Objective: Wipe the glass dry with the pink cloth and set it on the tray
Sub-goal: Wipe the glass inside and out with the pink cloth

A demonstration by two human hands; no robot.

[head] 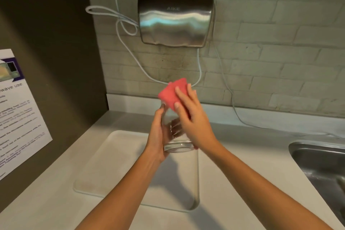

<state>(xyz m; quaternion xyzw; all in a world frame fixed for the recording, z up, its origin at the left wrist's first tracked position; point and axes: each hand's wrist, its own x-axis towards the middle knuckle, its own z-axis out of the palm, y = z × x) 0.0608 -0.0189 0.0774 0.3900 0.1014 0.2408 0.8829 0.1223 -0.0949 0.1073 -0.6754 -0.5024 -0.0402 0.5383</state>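
Above the tray's [104,157] far right corner on the desk [233,173], the left hand [157,136] gripped the glass [174,136] while the right hand [194,119] pressed the cloth [172,92] against its side, beneath a wall dryer [175,19] marked "AIKE".

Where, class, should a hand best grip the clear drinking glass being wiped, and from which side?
Around its smooth cylindrical wall, from the left, as the left hand does: the clear drinking glass tilts, and the pink cloth and right hand cover its right.
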